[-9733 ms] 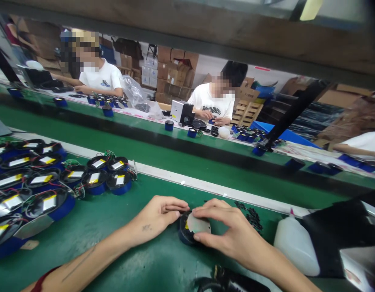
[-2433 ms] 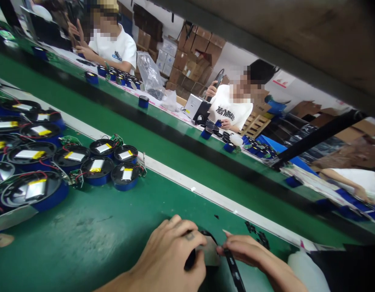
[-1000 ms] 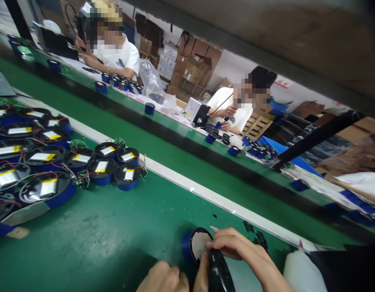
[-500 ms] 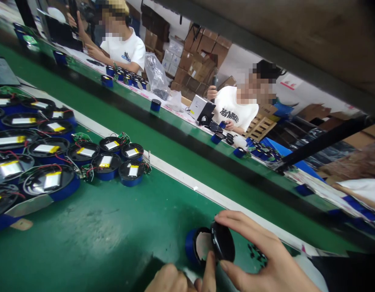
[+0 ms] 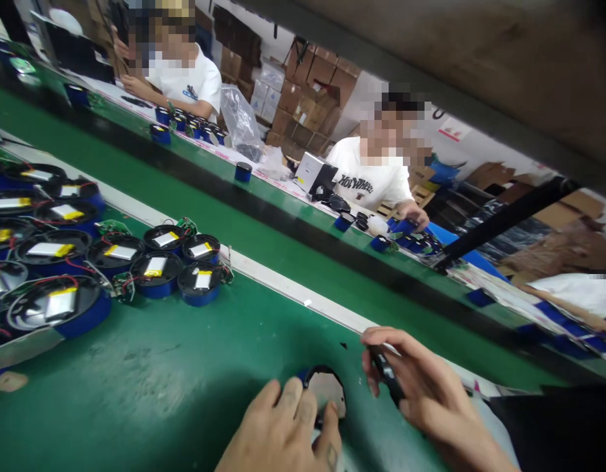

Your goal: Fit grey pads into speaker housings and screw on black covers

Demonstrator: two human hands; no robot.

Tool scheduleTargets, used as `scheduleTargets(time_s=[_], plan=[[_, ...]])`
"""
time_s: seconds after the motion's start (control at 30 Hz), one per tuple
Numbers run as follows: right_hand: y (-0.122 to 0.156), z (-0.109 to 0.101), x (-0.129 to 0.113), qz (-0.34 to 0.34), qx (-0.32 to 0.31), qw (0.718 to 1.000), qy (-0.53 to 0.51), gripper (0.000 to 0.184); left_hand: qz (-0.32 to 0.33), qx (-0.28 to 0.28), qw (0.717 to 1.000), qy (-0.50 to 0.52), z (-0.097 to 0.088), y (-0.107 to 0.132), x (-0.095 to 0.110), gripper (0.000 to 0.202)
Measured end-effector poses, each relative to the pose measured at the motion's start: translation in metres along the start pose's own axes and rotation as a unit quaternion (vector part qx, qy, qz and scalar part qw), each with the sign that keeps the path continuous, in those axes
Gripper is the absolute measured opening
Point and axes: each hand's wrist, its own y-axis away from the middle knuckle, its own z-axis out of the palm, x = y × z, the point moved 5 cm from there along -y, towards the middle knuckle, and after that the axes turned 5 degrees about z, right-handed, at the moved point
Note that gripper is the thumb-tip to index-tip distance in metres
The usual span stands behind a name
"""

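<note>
The left hand pressed curled fingers onto the near edge of the blue case, which sat on the green mat. The right hand pinched a black ring just beside it, apart from the rim. Judged a fitting stage; seating calls for turning the ring flat and centring it.

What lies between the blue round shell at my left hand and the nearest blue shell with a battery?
Only bare green mat, in the head view, between the blue round shell and the battery-topped blue shell.
</note>
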Motion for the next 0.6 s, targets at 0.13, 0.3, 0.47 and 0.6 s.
scheduleTargets(time_s=[0.13, 0.3, 0.47, 0.6], plan=[[-0.004, 0.004, 0.016, 0.115, 0.01, 0.989, -0.09, 0.023, -0.039, 0.063, 0.993, 0.089, -0.011, -0.014, -0.019, 0.022], [-0.004, 0.014, 0.031, 0.159, -0.027, 0.984, 0.077, 0.03, -0.116, -0.029, 0.965, 0.235, 0.0, -0.012, -0.035, 0.026], [-0.005, 0.023, 0.038, 0.158, -0.033, 0.972, 0.173, 0.031, -0.167, -0.05, 0.93, 0.324, 0.005, -0.012, -0.039, 0.032], [-0.005, 0.023, 0.038, 0.181, -0.012, 0.957, 0.227, 0.032, -0.288, -0.063, 0.848, 0.44, 0.015, -0.011, -0.05, 0.037]])
